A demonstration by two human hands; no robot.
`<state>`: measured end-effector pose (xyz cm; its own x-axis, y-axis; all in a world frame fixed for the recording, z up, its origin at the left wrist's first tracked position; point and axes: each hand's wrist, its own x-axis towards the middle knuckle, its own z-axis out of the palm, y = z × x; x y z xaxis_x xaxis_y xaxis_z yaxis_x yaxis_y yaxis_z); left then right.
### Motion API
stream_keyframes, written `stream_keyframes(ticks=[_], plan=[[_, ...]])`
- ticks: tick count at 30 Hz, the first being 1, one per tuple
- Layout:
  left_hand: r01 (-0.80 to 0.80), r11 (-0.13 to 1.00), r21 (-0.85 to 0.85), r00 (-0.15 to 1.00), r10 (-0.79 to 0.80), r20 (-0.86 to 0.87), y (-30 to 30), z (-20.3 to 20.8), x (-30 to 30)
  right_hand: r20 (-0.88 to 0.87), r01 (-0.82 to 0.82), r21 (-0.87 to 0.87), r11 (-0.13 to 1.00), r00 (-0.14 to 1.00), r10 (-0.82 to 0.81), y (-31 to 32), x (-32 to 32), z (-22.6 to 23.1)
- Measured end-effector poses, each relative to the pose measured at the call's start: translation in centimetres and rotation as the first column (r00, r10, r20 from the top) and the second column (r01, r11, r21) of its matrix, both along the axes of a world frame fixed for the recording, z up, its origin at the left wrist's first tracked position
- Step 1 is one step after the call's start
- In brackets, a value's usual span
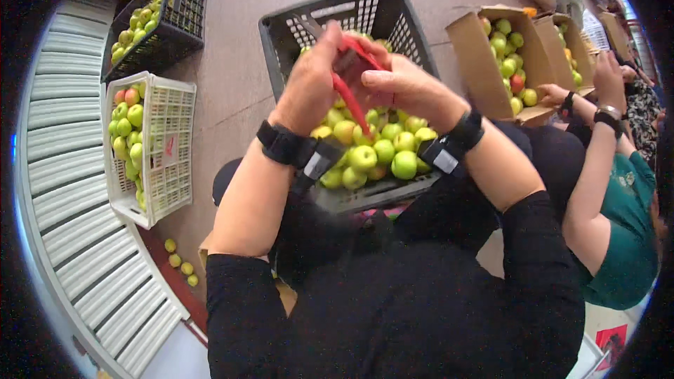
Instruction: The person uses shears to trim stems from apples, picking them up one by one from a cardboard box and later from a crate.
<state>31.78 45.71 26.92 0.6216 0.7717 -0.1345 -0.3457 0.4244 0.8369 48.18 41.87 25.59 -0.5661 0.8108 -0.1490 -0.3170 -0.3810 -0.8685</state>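
Observation:
My left hand (311, 77) is closed around a red-handled tool (350, 102) that looks like a pair of shears. Its grey metal end points up and left past my thumb; one red handle hangs down between my hands. Facing it, my right hand (416, 91) has curved fingers and its thumb pointing left, close beside the red part. What lies inside its fingers is hidden and slightly blurred. Both hands are above a black plastic crate (419, 36) holding many green apples (362, 158), some with a yellowish tint. Dark bands with pale tags circle both my wrists.
Left of me stand a white crate (168, 144) and another black crate (188, 10), both with apples, beside a roller conveyor (77, 133). Several loose apples (175, 260) lie on the floor. At right, a co-worker's arm (588, 168) is near cardboard boxes (470, 63) of apples.

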Motion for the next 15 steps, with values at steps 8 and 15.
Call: stream_keyframes(ticks=[8, 15], plan=[[-0.276, 0.943, 0.186, 0.927, 0.312, -0.207, 0.4, -1.7, 1.8, 0.580, -0.074, 0.782, 0.619, 0.448, -0.680, 0.1, -1.8, -1.4], [-0.016, 0.987, 0.157, 0.956, 0.061, -0.287, 0.9, -2.9, 1.6, 0.473, 0.192, 0.811, 0.552, 0.340, -0.813, 1.2, 2.8, 0.7]])
